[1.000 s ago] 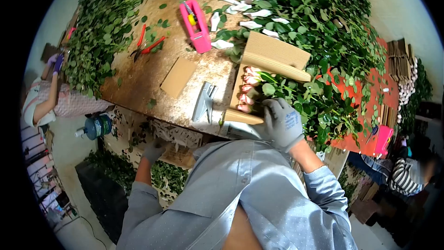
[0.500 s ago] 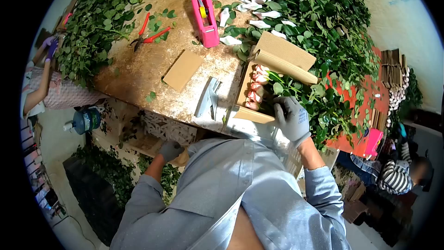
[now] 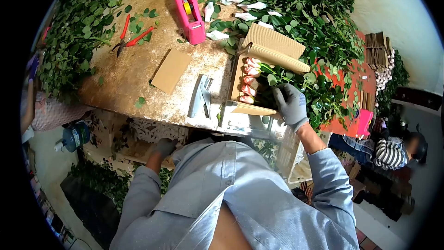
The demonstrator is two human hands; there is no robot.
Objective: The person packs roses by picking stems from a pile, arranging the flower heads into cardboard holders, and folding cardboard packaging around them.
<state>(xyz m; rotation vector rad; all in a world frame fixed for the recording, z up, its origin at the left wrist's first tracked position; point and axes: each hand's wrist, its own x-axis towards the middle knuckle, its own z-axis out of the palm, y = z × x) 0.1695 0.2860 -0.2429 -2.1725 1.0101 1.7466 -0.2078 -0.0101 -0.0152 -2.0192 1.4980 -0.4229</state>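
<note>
My right hand [image 3: 292, 105], in a grey glove, is at the right side of an open cardboard wrap [image 3: 237, 75]. Its fingers curl in by the leafy stems; what they hold is hidden. Pink-and-white roses [image 3: 250, 79] lie in a row inside the wrap, heads to the left, stems to the right. Corrugated card [image 3: 277, 41] stands folded at its far side. My left hand [image 3: 165, 147], also gloved, hangs low below the table edge, near a shelf of white scraps [image 3: 152, 131]. Its fingers are blurred. A grey stapler [image 3: 200, 96] lies left of the wrap.
On the table lie a pink tape dispenser [image 3: 190, 16], red-handled pruners [image 3: 127, 37], a flat cardboard piece [image 3: 171, 71] and several white-wrapped buds [image 3: 216, 35]. Leafy stems [image 3: 305, 9] are heaped at the right and others [image 3: 69, 41] at the left. Two other people are at the sides.
The view has shifted, so the table things appear further left. My right hand stays by the rose stems, its fingers slightly changed. My left hand remains low by the shelf.
</note>
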